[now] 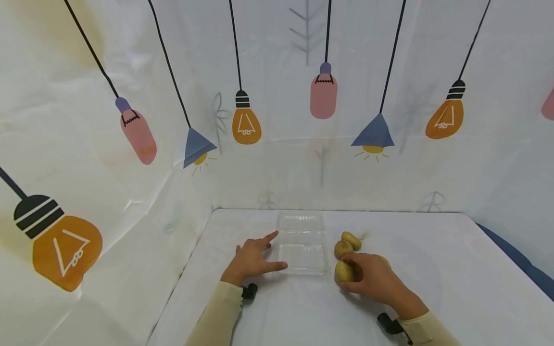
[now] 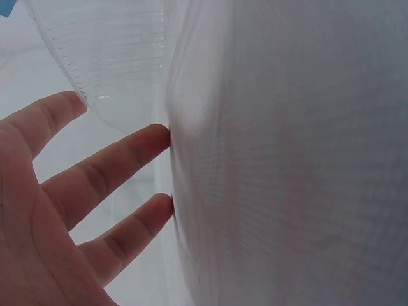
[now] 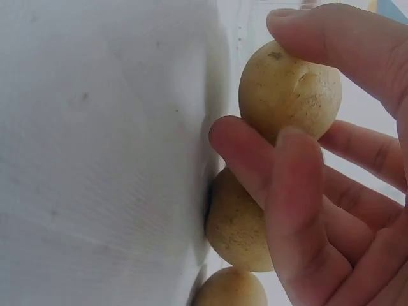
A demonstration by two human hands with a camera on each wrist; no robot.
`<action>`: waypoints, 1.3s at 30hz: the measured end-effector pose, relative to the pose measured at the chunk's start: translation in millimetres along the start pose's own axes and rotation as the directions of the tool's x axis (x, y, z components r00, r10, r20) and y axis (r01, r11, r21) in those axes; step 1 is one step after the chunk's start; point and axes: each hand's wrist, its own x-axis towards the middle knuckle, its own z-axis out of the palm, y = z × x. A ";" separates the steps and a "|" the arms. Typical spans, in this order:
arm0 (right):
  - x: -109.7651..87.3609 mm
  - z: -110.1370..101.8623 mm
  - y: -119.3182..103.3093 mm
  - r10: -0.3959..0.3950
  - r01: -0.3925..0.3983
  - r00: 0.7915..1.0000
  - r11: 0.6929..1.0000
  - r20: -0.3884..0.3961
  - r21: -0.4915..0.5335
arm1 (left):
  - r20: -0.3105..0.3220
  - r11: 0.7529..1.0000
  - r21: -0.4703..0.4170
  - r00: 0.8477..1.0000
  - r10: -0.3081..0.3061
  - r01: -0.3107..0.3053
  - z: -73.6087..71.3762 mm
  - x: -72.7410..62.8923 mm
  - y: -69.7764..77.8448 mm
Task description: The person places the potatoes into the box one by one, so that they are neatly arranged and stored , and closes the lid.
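Observation:
My right hand (image 1: 375,278) holds a yellow-brown potato (image 1: 343,272) between thumb and fingers at the table's middle right. In the right wrist view, the thumb and fingertips curl round this potato (image 3: 287,92), and another potato (image 3: 239,223) lies close by the fingers. A clear plastic container (image 1: 303,258) with its lid spread open lies left of the potatoes. Beside its left edge is my left hand (image 1: 252,259), fingers spread, with the forefinger and thumb reaching the edge. Two of its fingertips (image 2: 156,136) touch the table in the left wrist view.
Farther back lie a round potato (image 1: 343,248) and a longer one (image 1: 351,240). Another yellow potato (image 1: 384,261) is partly hidden behind my right hand. The white table (image 1: 433,259) meets a sheet wall (image 1: 277,168) printed with lamps at its back and left.

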 end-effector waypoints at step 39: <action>26.8 -24.5 4.7 -0.085 0.039 0.989 0.936 0.118 0.349 | 0.004 1.000 -0.025 1.000 -0.006 0.006 -0.7 -1.5 -0.7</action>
